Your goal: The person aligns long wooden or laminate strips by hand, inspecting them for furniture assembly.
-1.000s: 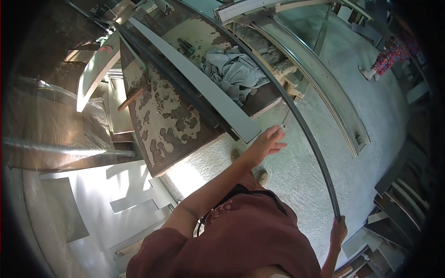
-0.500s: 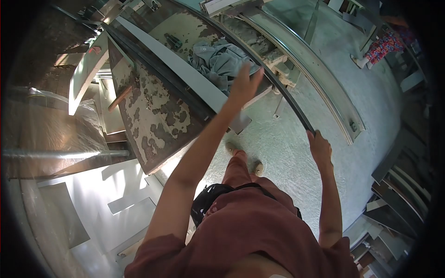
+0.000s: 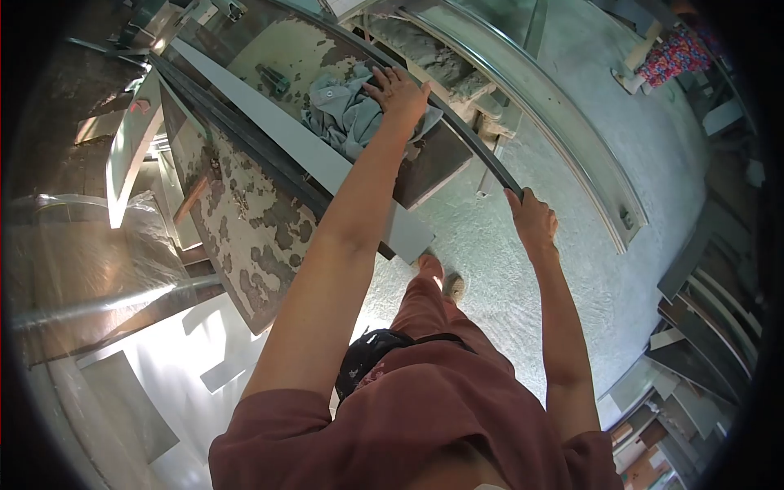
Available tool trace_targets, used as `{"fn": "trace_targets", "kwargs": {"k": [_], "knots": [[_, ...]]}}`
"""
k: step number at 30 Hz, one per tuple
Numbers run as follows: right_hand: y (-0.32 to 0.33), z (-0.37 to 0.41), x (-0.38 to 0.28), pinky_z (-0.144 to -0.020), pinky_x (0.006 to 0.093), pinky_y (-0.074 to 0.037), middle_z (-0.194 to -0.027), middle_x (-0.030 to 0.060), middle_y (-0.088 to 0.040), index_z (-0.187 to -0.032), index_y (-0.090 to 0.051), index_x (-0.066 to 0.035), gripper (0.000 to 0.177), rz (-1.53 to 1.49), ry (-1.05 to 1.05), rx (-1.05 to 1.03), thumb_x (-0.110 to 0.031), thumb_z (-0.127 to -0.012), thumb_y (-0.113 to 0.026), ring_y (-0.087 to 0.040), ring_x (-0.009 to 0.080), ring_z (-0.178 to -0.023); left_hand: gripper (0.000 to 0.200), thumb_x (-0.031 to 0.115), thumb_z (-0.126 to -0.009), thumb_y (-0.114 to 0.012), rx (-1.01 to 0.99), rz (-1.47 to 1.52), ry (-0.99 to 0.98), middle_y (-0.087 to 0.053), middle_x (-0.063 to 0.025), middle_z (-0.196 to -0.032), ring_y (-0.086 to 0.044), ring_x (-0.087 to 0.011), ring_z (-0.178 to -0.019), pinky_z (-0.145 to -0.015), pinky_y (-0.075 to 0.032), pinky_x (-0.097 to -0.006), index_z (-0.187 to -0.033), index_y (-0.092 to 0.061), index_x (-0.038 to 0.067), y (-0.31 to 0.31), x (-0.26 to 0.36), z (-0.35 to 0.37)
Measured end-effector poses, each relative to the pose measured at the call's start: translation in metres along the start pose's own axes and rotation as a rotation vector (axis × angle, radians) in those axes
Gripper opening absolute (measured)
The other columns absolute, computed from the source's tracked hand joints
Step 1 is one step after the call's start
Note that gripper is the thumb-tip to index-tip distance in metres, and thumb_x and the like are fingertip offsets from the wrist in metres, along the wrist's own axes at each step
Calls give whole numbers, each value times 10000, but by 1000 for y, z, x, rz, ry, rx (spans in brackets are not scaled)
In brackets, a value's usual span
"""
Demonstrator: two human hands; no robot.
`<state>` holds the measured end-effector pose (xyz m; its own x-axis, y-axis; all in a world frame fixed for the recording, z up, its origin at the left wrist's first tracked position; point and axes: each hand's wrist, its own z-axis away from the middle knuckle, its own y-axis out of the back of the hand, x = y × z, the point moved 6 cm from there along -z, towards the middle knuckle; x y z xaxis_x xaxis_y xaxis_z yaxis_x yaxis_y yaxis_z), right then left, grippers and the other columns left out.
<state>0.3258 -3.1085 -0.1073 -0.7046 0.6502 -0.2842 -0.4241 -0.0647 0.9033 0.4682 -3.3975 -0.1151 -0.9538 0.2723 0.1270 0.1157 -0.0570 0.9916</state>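
A long dark, narrow strip [image 3: 466, 133] runs from the upper left down to my right hand [image 3: 535, 222], whose fingers are wrapped round its near end. My left hand [image 3: 400, 96] lies beside the strip with its fingers spread over a crumpled grey cloth [image 3: 343, 110], the thumb right at the strip's edge. Under the cloth is a worn, blotchy bench top [image 3: 251, 208]. A long pale board [image 3: 282, 122] lies across the bench, left of the cloth, and its near end reaches past the bench edge.
A curved, channelled metal piece [image 3: 563, 131] extends along the right side. At the upper right stands another person in patterned trousers [image 3: 674, 59]. Stacked panels [image 3: 710, 343] line the far right, and plastic sheeting [image 3: 90, 253] covers things at the left.
My left hand has moved up and left, its fingers now spread over the cloth. My right hand, still round the strip's end, has shifted up and left with it.
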Motion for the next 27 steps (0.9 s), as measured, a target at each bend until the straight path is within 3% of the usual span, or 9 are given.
{"fn": "trace_targets", "kwargs": {"k": [16,19,27], "knots": [[2,-92,-114,-691,453,-466,-776,218,-615,-929,-594,-63,456,-44,114,9,-490,-835,-466,-596,393,-799,857,587,-811,-393,11,236,83,-157,-146,-1431,1,-392,-1317,-997,-8,-620,-1367,-129,-8,11,-85,-116],[7,-99,-138,-691,447,-466,-782,213,-616,-928,-600,-69,444,-27,143,32,-482,-834,-468,-596,390,-794,807,521,-825,-445,6,272,104,-144,-134,-1436,17,-357,-1326,-1024,9,-584,-1372,-140,12,20,-97,-131],[10,-123,-169,-662,424,-471,-782,188,-614,-868,-617,-52,441,-4,205,29,-471,-827,-483,-604,356,-778,858,584,-790,-437,-24,229,131,-164,-122,-1436,-8,-428,-1306,-991,-41,-628,-1369,-157,16,21,-121,-166]]}}
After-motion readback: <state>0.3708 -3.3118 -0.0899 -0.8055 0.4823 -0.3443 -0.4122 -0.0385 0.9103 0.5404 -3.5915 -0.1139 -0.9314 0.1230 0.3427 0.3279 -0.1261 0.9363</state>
